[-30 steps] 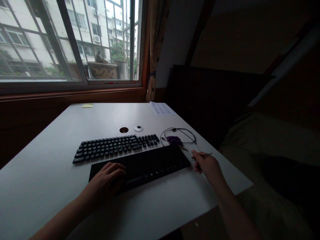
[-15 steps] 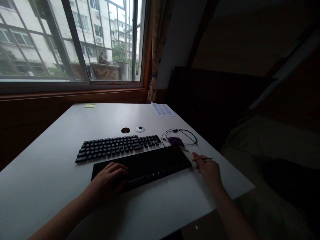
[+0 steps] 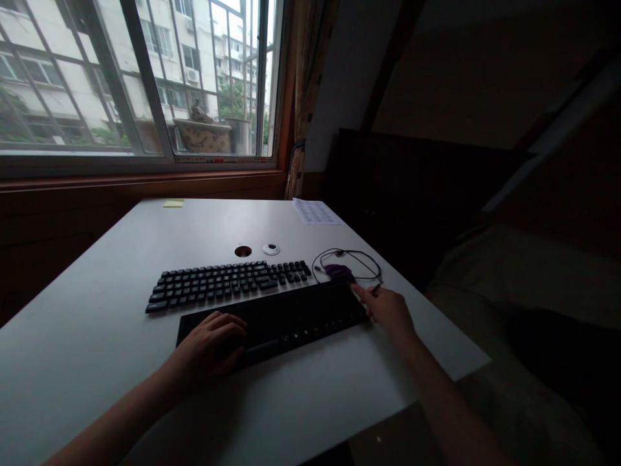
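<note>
Black kbd base lies L-to-R on the desk, R end angled away, L hand curled over its near edge, grip unclear, R hand pinching a thin tool by its R end.

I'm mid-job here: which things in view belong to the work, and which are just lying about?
In the work, judging by the hands:
flat black board, under the left hand
slim tool, in the right hand
black keys in rows, probably

Apparently just lying about:
yellow notes
printed sheet
white ring
purple cloth
looped cable
</note>
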Tool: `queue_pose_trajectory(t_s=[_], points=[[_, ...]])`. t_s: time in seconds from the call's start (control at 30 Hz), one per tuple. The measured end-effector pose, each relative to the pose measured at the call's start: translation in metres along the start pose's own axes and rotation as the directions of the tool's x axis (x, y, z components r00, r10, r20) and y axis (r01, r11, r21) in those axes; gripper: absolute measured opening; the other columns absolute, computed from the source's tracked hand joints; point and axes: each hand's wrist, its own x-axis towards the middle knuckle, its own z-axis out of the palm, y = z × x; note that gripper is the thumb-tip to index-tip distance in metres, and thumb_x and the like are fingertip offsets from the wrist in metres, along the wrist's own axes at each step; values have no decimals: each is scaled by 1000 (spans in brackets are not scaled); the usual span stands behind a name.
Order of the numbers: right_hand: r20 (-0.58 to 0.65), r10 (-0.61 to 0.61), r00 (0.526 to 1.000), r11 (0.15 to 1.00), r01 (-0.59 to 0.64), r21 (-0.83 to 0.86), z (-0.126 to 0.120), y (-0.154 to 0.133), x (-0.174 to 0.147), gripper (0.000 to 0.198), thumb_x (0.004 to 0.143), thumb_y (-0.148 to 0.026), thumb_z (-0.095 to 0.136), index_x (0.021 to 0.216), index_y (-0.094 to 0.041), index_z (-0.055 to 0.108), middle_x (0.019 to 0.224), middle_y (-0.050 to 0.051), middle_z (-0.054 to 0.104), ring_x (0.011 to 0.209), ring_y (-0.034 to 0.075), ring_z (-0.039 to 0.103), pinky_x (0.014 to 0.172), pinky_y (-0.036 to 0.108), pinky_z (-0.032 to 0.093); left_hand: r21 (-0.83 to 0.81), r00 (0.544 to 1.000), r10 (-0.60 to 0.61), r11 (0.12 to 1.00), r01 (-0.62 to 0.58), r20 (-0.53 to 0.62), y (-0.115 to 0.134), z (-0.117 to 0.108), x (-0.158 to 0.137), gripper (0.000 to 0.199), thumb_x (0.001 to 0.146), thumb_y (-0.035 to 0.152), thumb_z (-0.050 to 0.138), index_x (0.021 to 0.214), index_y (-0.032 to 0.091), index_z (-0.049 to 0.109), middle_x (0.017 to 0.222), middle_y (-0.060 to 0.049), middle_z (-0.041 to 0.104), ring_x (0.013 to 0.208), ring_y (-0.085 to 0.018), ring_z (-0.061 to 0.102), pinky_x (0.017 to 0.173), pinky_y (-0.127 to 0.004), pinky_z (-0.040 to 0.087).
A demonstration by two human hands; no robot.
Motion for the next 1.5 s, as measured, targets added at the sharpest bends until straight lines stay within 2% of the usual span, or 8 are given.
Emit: queue_pose_trajectory(t_s=[0.17,0.3,0.53,0.83,0.97,1.1,1.3,1.5], points=[[56,-14,998,996,19,-82,-7,4,13,62,80,-76,50,62,-20,69,47,4,62,50,20,62,55,29,40,19,1000,-12,1000,12,-19,1,2,0,16,85,18,59,100,22,64,110,-7,65,102,-24,59,88,-41,53],[73,-52,996,996,57,-63,-11,9,10,63,80,-76,49,63,-20,70,48,3,62,50,20,61,56,29,41,24,1000,-10,1000,10,-14,2,2,0,18,85,17,59,102,22,64,110,-7,65,102,-24,59,88,-41,54],[-38,-85,996,996,84,-41,-7,14,-1,62,83,-74,46,62,-20,67,45,2,59,50,19,60,57,28,39,62,997,-42,997,46,-69,2,6,-2,33,84,17,60,117,24,60,130,-9,57,115,-27,55,95,-45,53],[71,-165,984,937,179,-298,-7,-9,22,57,81,-71,53,58,-21,66,60,8,66,57,21,61,54,29,34,72,999,-40,997,39,6,2,3,-2,31,84,24,65,116,25,62,133,-8,58,113,-29,55,93,-49,53],[100,-119,988,951,142,-275,-10,-6,27,61,79,-75,51,56,-20,65,54,7,64,52,20,59,52,29,33,77,998,-57,995,56,0,1,5,-2,30,85,27,66,114,25,63,134,-7,58,114,-29,55,93,-50,53],[38,-72,997,968,79,-240,-6,-3,15,63,79,-77,49,57,-21,66,54,7,64,54,21,60,52,29,34,83,998,-61,995,62,-14,1,7,-2,29,85,29,67,113,23,63,132,-8,60,112,-29,56,92,-49,53],[-76,-138,988,931,102,-351,2,-7,-5,61,81,-76,47,61,-22,67,56,9,64,56,23,60,54,31,32,79,997,-65,995,67,-34,0,8,-2,27,85,27,67,111,23,64,130,-7,61,110,-28,58,90,-48,54],[115,-73,991,988,88,-131,-8,0,13,56,82,-70,51,57,-21,61,50,3,60,51,19,58,54,28,35,72,999,-41,997,42,-14,1,5,-2,31,83,31,70,112,24,64,131,-9,60,112,-29,56,91,-48,53]])
